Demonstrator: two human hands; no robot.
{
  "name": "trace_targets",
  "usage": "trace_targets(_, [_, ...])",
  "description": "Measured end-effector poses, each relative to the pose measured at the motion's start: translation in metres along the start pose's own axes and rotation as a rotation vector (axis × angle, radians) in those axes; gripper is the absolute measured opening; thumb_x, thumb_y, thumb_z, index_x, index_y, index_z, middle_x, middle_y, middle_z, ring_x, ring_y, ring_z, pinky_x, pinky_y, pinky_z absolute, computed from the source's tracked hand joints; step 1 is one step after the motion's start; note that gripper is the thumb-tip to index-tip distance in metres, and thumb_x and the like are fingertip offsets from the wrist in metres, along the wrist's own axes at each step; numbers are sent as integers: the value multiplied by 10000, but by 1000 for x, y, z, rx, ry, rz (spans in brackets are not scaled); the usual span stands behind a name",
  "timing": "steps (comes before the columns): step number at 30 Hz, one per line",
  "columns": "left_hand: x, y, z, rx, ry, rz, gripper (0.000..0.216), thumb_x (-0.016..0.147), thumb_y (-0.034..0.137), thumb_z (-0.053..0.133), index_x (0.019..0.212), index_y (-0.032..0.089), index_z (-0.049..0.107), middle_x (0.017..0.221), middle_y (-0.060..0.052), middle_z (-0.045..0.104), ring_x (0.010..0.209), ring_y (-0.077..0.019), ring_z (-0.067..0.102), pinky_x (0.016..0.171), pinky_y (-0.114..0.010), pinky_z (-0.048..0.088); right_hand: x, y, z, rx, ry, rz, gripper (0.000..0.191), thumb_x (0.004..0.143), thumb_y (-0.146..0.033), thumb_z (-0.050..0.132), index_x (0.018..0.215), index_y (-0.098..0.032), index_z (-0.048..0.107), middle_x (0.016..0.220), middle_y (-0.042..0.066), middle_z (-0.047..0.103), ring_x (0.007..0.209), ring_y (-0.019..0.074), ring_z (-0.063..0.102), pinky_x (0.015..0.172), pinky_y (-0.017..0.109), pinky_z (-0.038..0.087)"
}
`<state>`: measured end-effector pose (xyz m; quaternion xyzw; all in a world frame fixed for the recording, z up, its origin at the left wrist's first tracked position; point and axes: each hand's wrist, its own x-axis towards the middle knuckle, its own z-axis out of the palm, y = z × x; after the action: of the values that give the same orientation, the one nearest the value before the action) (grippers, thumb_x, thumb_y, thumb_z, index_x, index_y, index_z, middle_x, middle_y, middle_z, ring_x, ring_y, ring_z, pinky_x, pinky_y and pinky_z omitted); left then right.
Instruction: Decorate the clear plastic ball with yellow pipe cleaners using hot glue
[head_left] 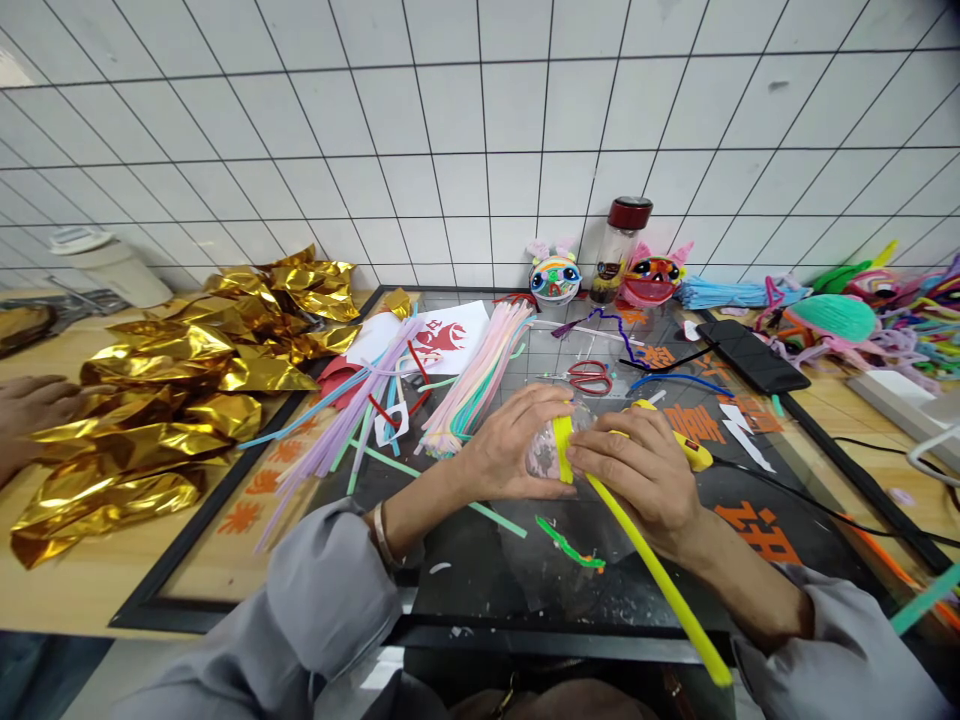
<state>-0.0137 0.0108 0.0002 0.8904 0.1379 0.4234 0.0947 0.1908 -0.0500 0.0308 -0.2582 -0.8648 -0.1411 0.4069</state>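
Observation:
My left hand [499, 445] is closed around a clear rounded plastic piece [541, 452] with something pale pink showing in it. A yellow pipe cleaner [652, 570] lies across this piece as a band, and its long loose end runs down toward the table's front edge. The fingers of my right hand [645, 475] press the pipe cleaner against the plastic. Partly hidden behind that hand is a yellow tool with a black cord, apparently a glue gun [696, 453]. Red-handled scissors [589, 377] lie just beyond my hands.
Pipe cleaner bundles [480, 375] and gold foil [187, 350] spread to the left, where another person's hand [34, 410] rests. At the back stand two decorated animal heads [555, 278] and a glass bottle [611, 260]. A phone [754, 357] and a power strip [892, 405] lie right.

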Motion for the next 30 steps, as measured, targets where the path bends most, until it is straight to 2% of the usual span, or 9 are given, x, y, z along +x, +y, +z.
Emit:
trace_targets(6, [-1,4,4,-35,63,-77,755,686,444,804,1312,186,470,1274,-178,608,1236,-313,580,1054,-502,481,-2,1,0,-3,-3,17,217,903,-122,519,1026,-207,675,981,65,752,912,209,625,810,402,436])
trace_targets(15, [2,12,3,-94,58,-193,756,648,420,823,1286,171,504,1288,-185,606,1233,-314,591,1060,-489,485,-6,7,5,42,56,61,180,858,-125,638,1026,-185,665,984,85,741,957,223,613,810,398,480])
trace_targets(24, [3,9,3,-156,103,-305,733,618,401,848,1233,154,536,1277,-183,614,1216,-313,595,1062,-485,471,-2,5,1,85,63,151,304,837,-128,665,1132,-191,633,979,88,730,937,224,659,837,406,526])
trace_targets(27, [2,8,4,-198,107,-387,736,605,404,854,1229,166,543,1284,-172,614,1226,-311,588,1074,-469,456,-3,5,3,87,98,202,298,852,-154,659,1142,-217,630,962,68,729,913,218,664,833,403,530])
trace_targets(30, [3,9,4,-262,122,-526,737,584,385,855,1222,167,556,1282,-151,616,1223,-311,585,1081,-443,445,-4,6,6,71,117,267,250,865,-170,651,1109,-221,645,942,68,724,894,218,661,823,400,531])
